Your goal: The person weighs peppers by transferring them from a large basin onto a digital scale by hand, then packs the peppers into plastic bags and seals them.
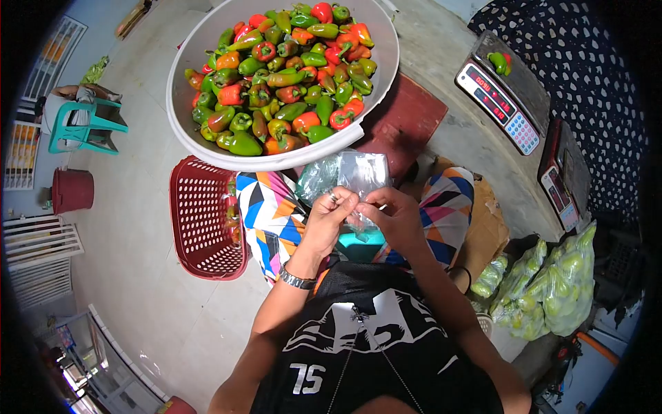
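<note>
My left hand (pixel 331 215) and my right hand (pixel 393 215) are close together over my lap, fingers pinched at the edge of a clear plastic bag (pixel 364 172). More thin plastic (pixel 320 178) lies just left of that bag. Beyond my hands, a large round white tub (pixel 181 124) holds many red, orange and green peppers (pixel 276 79). To the left of my legs stands a dark red perforated basket (pixel 200 221), with some peppers inside along its right side.
A digital scale (pixel 498 107) with peppers on its plate stands at the right, a second scale (pixel 560 190) beside it. Filled plastic bags (pixel 552 290) are at lower right. On the left are a teal chair (pixel 86 127) and a red bucket (pixel 72 190). A person sits near the chair.
</note>
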A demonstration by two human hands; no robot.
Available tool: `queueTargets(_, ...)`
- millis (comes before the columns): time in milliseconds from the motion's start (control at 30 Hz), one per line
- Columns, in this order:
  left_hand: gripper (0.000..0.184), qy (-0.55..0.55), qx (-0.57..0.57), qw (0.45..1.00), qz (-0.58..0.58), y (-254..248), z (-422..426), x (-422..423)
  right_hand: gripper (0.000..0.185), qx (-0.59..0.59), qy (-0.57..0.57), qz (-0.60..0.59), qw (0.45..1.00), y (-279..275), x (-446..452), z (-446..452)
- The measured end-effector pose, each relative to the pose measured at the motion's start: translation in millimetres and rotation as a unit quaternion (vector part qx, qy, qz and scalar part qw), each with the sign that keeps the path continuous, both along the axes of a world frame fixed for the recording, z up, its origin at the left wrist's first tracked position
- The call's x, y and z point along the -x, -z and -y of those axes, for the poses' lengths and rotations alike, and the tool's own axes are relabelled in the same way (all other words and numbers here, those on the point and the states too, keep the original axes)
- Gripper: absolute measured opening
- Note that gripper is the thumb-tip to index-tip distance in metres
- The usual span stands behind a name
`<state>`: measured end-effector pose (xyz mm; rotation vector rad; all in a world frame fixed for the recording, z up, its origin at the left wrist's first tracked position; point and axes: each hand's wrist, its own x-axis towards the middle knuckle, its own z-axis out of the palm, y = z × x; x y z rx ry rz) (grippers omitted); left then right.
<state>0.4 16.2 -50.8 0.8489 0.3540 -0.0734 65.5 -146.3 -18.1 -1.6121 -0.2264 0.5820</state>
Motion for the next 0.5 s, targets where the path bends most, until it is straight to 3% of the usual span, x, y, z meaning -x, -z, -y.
queueTargets(133, 0.016, 0.006, -0.089, 0.996, 0.031, 11, -7, 3, 0.019, 0.025, -0.007, -0.016, 1.000, 1, -9, 10)
queueTargets(233, 0.016, -0.027, -0.090, 0.995, 0.026, 5, -10, 7, 0.017, 0.063, 0.030, -0.042, 0.997, -4, -15, 20)
queueTargets(333, 0.014, -0.039, -0.152, 0.987, -0.027, -3, -19, 10, 0.016, 0.101, 0.073, -0.008, 0.992, 10, -21, 41)
queueTargets(367, 0.020, 0.000, -0.194, 0.979, -0.067, 0, -26, 15, 0.017, 0.111, 0.086, 0.011, 0.990, 17, -21, 47)
queueTargets(467, 0.046, -0.058, -0.369, 0.927, 0.035, -29, -8, 10, 0.022, 0.078, 0.094, 0.012, 0.992, 2, -14, 47)
queueTargets(500, 0.068, -0.009, -0.350, 0.935, 0.051, -31, -9, 9, 0.022, 0.094, 0.085, 0.037, 0.991, -4, -12, 44)
